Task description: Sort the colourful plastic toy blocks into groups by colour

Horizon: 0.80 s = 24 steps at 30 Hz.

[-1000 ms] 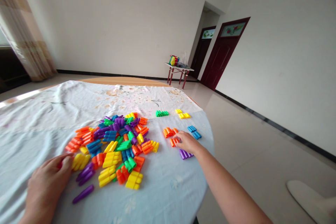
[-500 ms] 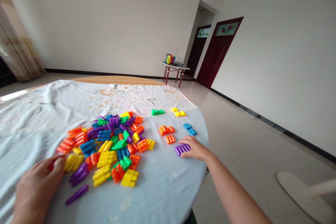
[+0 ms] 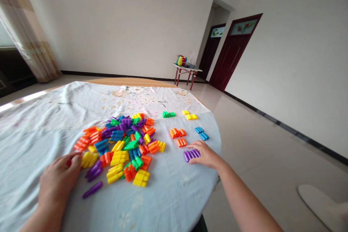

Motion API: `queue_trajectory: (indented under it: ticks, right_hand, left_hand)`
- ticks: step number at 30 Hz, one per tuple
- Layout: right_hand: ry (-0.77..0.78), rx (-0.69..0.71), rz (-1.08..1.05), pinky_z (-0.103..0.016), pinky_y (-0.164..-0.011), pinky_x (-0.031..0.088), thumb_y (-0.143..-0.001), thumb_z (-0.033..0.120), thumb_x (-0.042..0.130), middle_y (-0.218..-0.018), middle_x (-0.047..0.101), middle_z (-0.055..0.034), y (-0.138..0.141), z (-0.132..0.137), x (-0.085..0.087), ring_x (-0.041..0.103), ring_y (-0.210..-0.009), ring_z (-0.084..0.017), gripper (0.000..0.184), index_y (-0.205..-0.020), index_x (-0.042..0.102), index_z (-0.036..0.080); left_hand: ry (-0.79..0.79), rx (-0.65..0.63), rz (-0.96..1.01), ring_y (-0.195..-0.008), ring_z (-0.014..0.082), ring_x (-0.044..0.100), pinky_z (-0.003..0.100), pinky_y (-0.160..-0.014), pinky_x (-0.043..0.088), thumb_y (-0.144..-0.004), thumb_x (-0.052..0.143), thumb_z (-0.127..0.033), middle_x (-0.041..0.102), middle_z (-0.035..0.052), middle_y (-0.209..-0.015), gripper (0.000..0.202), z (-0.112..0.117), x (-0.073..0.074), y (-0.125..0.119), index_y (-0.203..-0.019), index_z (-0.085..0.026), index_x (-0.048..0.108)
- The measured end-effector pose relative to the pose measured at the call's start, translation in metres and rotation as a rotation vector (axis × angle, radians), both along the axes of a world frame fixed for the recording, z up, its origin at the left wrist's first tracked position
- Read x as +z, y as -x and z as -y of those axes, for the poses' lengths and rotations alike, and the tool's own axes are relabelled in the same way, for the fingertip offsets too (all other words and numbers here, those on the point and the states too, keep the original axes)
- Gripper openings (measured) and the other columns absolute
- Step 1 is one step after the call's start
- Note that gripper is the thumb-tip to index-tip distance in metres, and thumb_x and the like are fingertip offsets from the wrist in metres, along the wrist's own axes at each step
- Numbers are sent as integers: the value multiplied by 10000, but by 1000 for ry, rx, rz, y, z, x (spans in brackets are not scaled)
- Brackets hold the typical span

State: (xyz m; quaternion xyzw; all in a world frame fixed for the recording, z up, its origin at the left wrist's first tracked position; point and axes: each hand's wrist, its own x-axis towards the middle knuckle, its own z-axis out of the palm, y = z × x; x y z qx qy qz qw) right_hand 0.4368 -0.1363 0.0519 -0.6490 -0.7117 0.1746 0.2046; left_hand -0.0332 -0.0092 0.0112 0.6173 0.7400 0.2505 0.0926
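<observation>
A heap of coloured plastic blocks lies on a round table under a pale cloth. My left hand rests at the heap's near left edge, fingers curled over something red that I cannot make out, beside yellow blocks. My right hand lies on the cloth at the right, fingers stretched out and touching a purple block. Sorted small groups sit beyond it: orange blocks, blue blocks, yellow blocks and a green block.
A single purple piece lies apart near the front. The table's right edge drops to a tiled floor. A small red-legged table with bags stands by dark red doors. A curtain hangs at left.
My right hand drew back from the orange blocks to the purple block and now rests against it. The left hand stayed at the heap's edge. The view shifted a little.
</observation>
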Motion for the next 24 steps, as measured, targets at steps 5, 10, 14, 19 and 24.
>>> queue_trajectory:
  ticks: [5,10,14,19,24]
  right_hand:
    - [-288,0,-128,-380,-955,389,-808,333,607,-1073,619,-74,39,-8,9,519,-1066,-217,273,-1056,636,225]
    - [-288,124,-192,-349,-885,435,-812,282,605,-976,655,-46,105,-31,2,564,-972,-195,178,-974,651,223]
    - [-334,160,-195,-337,-869,432,-818,216,584,-939,664,-38,136,-51,-3,563,-952,-191,149,-948,654,211]
    - [-387,159,-149,-336,-854,436,-811,161,551,-919,654,-51,154,-72,-2,547,-943,-197,154,-909,663,198]
    - [-348,183,-58,-361,-914,403,-790,176,566,-983,642,-57,174,-99,-3,525,-1004,-210,204,-977,646,198]
  left_hand:
    - [27,33,26,-899,232,559,306,-703,416,-815,313,-465,624,123,-1061,501,4,6,-6,-1055,-166,634]
    - [3,27,39,-887,213,562,297,-721,416,-826,314,-442,625,124,-1062,485,8,8,-8,-1047,-156,637]
    - [-19,19,52,-865,215,569,314,-722,422,-830,320,-415,630,132,-1062,461,10,8,-9,-1035,-158,644]
    - [-50,23,64,-907,243,564,351,-767,424,-822,338,-406,639,133,-1065,442,7,5,-10,-1016,-164,654]
    - [-61,21,67,-954,250,563,353,-810,427,-816,328,-415,640,121,-1068,452,8,7,-11,-995,-169,662]
